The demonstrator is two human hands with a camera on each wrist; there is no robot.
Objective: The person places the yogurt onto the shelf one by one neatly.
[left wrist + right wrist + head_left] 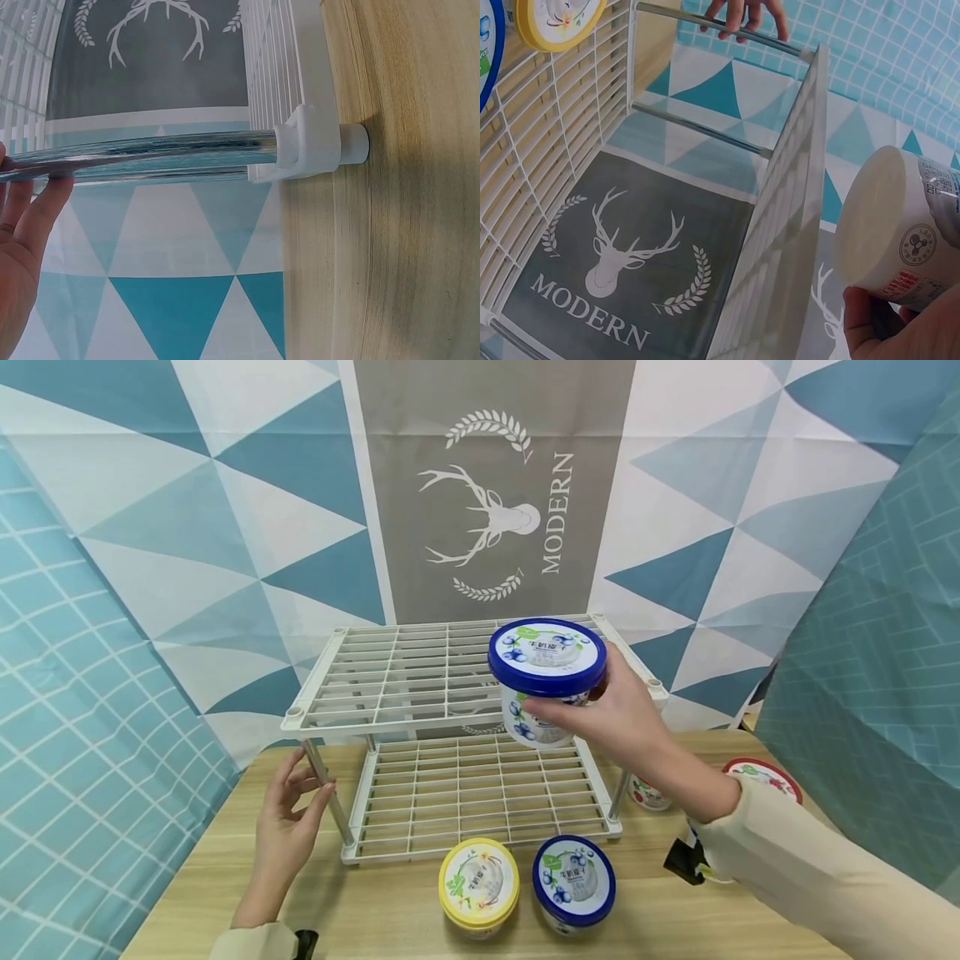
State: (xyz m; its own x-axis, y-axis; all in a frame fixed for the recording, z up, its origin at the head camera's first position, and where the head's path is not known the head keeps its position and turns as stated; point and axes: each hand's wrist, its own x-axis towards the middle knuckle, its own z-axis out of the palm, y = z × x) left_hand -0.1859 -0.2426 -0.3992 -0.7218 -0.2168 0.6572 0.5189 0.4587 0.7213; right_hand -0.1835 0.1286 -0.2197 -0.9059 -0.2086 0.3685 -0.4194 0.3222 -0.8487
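My right hand grips a white tub with a blue lid and blueberry pictures, raised in front of the upper tier of a white two-tier rack. In the right wrist view the tub's pale bottom faces the rack's side, with the fingers against its wall. On the left, my left hand holds the rack's front metal post between thumb and fingers. The left wrist view shows fingertips on this shiny post. Both tiers carry nothing.
A yellow-lidded tub and another blue-lidded tub stand on the wooden table before the rack. At the right, a red-lidded tub is partly behind my sleeve, near another tub. A patterned cloth hangs behind.
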